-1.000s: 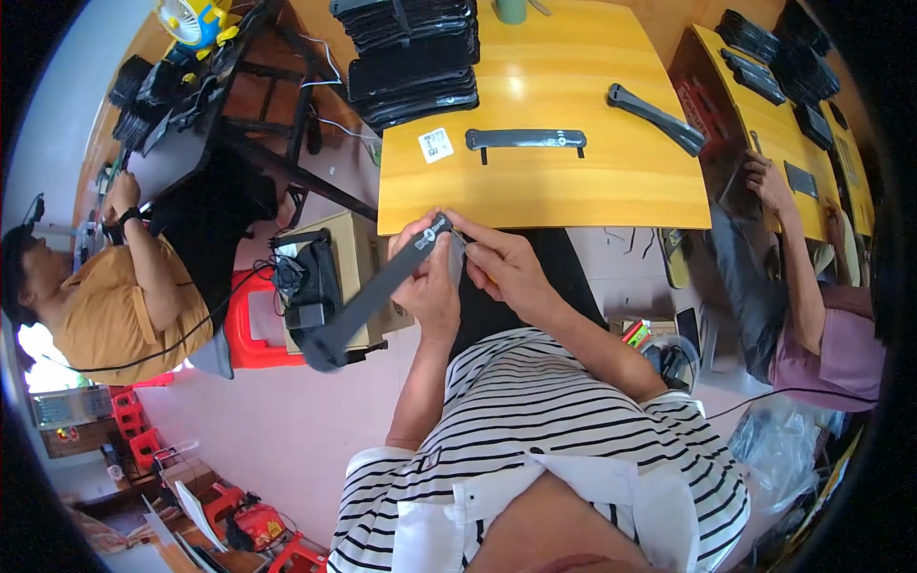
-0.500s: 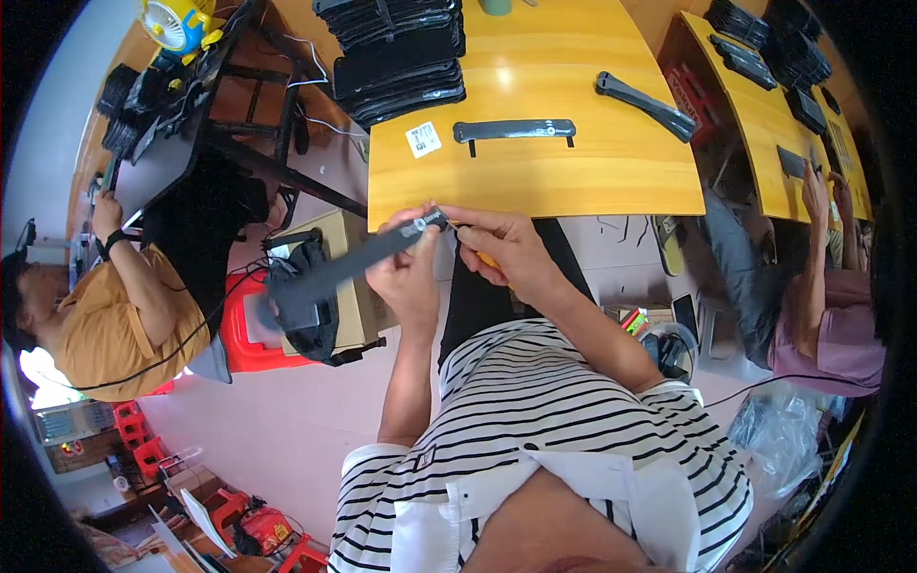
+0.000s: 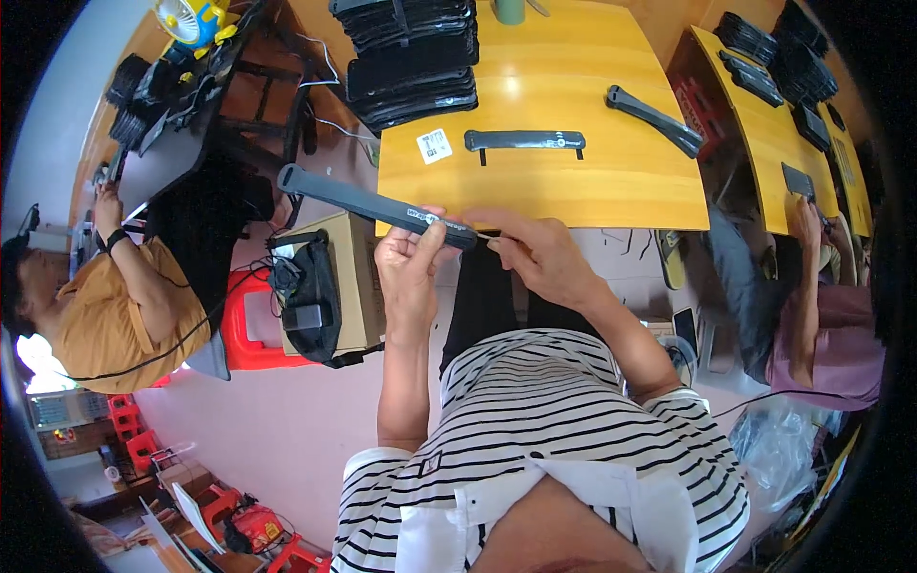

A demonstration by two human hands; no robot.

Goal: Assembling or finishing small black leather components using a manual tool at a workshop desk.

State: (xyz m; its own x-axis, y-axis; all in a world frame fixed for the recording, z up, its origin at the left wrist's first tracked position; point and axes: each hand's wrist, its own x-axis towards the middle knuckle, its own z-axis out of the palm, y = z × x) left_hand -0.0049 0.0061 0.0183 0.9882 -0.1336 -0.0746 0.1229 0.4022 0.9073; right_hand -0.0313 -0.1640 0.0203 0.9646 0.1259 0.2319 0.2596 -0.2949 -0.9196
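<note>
My left hand (image 3: pixel 409 272) pinches a long black strap (image 3: pixel 368 202) between thumb and fingers. The strap has a rounded, holed far end pointing up and left, and white print near my thumb. At its right end is my right hand (image 3: pixel 552 260), fingers bent together around something small and thin that I cannot make out, its tip close to the strap. Beyond the hands, another black strap (image 3: pixel 523 140) lies flat on the yellow table (image 3: pixel 573 196), with two short dark tabs along its near edge. A white label (image 3: pixel 434 146) is left of it.
Stacks of black straps (image 3: pixel 411 86) stand at the table's back left. A folded pair of straps (image 3: pixel 654 121) lies at the right. A green cup (image 3: pixel 509 11) sits at the back. A cardboard box (image 3: pixel 353 286) and red stool (image 3: pixel 250 325) are left. Co-workers sit on both sides.
The held strap has swung, its holed end moving from lower left to upper left. My right hand has shifted slightly right; the orange piece seen in it before is now hidden.
</note>
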